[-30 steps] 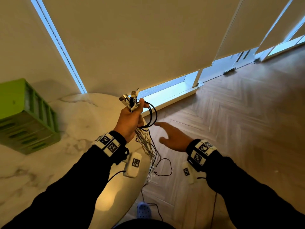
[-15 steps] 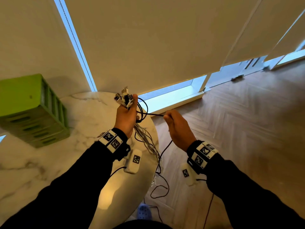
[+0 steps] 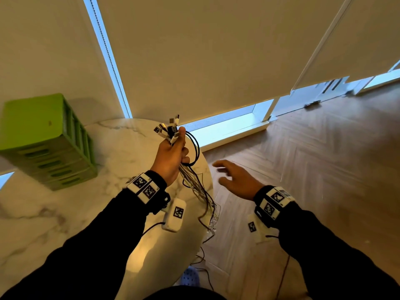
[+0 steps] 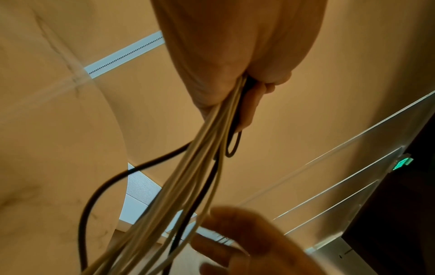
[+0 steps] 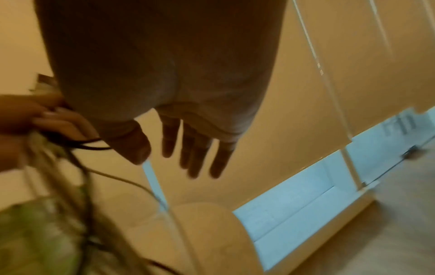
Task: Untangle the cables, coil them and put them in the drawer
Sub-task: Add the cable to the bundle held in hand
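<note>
My left hand (image 3: 173, 154) is raised over the table edge and grips a bundle of white and black cables (image 3: 194, 185). Their plug ends (image 3: 167, 129) fan out above the fist, and a black loop (image 3: 195, 148) curls to its right. The strands (image 4: 195, 167) hang down past the table edge toward the floor. My right hand (image 3: 233, 178) hovers to the right of the bundle, fingers spread (image 5: 195, 152), holding nothing. The green drawer unit (image 3: 45, 141) stands on the table at the left, its drawers closed.
The round marble table (image 3: 75, 213) lies under my left arm. Cable ends trail on the herringbone wood floor (image 3: 313, 169) near a blue shoe (image 3: 189, 278). Roller blinds and a low window sill fill the back.
Half a second ago my right hand pinched a black cable and pulled it taut to the right. It has let go and now hovers open, lower down. The left hand still grips the bundle.
</note>
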`<state>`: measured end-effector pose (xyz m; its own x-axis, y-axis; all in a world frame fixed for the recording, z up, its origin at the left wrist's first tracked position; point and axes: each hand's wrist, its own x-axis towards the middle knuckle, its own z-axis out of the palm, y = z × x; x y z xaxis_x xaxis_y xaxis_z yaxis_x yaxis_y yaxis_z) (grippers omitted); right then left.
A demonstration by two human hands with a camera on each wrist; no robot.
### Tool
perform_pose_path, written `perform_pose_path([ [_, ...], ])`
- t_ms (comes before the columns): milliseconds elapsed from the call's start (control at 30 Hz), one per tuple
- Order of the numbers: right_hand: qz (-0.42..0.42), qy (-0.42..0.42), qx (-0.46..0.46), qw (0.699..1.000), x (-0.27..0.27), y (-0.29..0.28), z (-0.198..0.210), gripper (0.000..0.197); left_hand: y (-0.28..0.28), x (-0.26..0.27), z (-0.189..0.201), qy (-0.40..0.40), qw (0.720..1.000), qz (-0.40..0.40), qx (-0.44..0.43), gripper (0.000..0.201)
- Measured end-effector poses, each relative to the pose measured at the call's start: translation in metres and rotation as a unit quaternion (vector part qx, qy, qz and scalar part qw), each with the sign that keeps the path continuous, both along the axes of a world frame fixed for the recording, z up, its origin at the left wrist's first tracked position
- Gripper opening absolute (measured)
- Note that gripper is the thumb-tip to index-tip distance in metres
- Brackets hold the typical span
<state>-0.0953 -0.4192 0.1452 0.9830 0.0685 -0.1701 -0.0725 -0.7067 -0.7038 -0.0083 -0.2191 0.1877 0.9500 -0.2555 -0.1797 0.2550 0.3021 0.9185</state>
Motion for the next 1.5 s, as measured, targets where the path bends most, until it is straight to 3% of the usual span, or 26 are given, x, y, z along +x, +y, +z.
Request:
perform_pose_path([
  [67, 0.043, -0.031, 0.047, 0.998, 0.004, 0.032, 0.012, 0.024, 0.001, -0.001, 0.000, 0.000, 1.000, 0.010, 0.011, 0.033],
  [167, 0.035, -0.085, 0.031, 0.995, 0.012, 0.064, 0.017, 0.020, 0.006, -0.001, -0.002, -0.003, 1.000, 0.018, 0.019, 0.034],
  [367, 0.040, -0.163, 0.019, 0.986, 0.012, 0.071, 0.020, 0.015, 0.016, 0.002, -0.005, -0.006, 0.996, 0.059, 0.074, 0.035],
  [567, -0.074, -0.163, 0.032, 0.983, 0.011, 0.045, 0.044, 0.021, 0.022, 0.005, -0.005, -0.012, 0.996, 0.064, 0.066, 0.037],
  [667, -0.168, -0.027, -0.069, 0.983, 0.010, 0.004, 0.020, 0.022, 0.025, 0.007, -0.001, 0.005, 0.997, 0.069, 0.039, 0.034],
  [767, -0.127, 0.250, -0.214, 0.936, -0.008, -0.033, -0.011, 0.022, 0.031, 0.005, 0.001, 0.007, 0.998, 0.056, 0.025, 0.029],
  [800, -0.107, 0.284, -0.240, 0.922, -0.011, -0.035, -0.016, 0.027, 0.032, 0.004, 0.001, 0.004, 0.999, 0.048, 0.024, 0.028],
  [867, -0.116, 0.196, -0.200, 0.953, -0.009, -0.025, -0.014, 0.036, 0.031, 0.001, 0.000, 0.004, 0.999, 0.036, 0.020, 0.026],
  [933, -0.117, 0.060, -0.057, 0.990, -0.006, 0.003, 0.002, 0.039, 0.028, -0.002, 0.002, 0.010, 0.999, 0.026, 0.018, 0.026],
  [1000, -0.045, 0.037, 0.030, 0.998, -0.002, 0.038, 0.022, 0.039, 0.026, -0.004, 0.003, 0.011, 1.000, 0.017, 0.012, 0.026],
  [1100, 0.055, 0.019, -0.013, 0.998, 0.003, 0.078, 0.026, 0.039, 0.024, -0.005, 0.005, 0.007, 1.000, 0.015, 0.019, 0.027],
  [1200, 0.055, -0.039, -0.055, 0.996, 0.005, 0.089, 0.019, 0.036, 0.027, -0.004, 0.006, -0.003, 0.999, 0.018, 0.034, 0.030],
  [1500, 0.057, -0.117, -0.043, 0.991, 0.013, 0.077, 0.016, 0.027, 0.029, 0.002, -0.001, -0.038, 0.996, 0.023, 0.076, 0.035],
])
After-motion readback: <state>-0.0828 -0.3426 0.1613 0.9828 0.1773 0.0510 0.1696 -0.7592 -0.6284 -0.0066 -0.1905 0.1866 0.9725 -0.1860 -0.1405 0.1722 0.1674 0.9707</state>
